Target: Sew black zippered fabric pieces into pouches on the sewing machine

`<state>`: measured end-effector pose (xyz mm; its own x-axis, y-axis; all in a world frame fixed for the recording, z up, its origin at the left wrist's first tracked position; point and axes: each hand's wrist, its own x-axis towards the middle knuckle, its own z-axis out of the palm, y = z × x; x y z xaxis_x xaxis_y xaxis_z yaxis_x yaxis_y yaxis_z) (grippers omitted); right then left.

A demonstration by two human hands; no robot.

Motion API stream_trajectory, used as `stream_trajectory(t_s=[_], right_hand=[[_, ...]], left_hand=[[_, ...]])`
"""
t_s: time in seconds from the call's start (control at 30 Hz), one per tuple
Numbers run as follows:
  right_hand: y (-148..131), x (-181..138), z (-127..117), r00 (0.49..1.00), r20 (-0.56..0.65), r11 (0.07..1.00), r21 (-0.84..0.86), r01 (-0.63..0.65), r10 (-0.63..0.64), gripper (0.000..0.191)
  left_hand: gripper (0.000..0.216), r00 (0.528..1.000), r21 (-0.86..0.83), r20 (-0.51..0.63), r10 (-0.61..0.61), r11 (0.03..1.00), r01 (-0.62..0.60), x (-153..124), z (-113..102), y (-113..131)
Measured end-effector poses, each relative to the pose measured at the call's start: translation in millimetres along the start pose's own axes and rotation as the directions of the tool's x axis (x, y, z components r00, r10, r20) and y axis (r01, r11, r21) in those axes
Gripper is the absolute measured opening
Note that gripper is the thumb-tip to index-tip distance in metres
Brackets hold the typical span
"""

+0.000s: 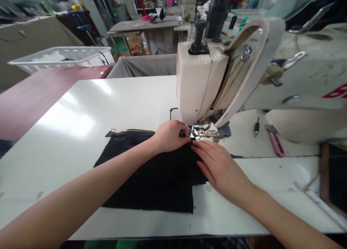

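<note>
A black fabric piece [151,180] with a gold zipper [130,130] along its far edge lies on the white table [67,133]. My left hand [169,136] pinches the fabric's far right corner just left of the presser foot [202,132] of the cream sewing machine [206,75]. Flat on the cloth lies my right hand [221,167], fingers together and pointing at the presser foot. The needle is hidden behind the machine head.
Pink snips [275,142] lie on the machine bed to the right. A white plastic basket [62,57] sits at the far left beside a pink surface [32,97]. A grey cloth bin [143,65] hangs behind the table. Other workbenches stand further back.
</note>
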<state>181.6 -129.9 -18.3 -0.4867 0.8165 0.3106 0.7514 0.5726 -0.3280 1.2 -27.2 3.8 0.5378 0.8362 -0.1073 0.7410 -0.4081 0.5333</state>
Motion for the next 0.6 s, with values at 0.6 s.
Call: stream_trajectory(t_s=[0.6], right_hand=[[-5, 16, 0, 0.997, 0.064, 0.986, -0.158, -0.043, 0.053, 0.035]], left_hand=[[0.009, 0.996, -0.044, -0.056, -0.067, 0.997, 0.065, 9, 3, -5]])
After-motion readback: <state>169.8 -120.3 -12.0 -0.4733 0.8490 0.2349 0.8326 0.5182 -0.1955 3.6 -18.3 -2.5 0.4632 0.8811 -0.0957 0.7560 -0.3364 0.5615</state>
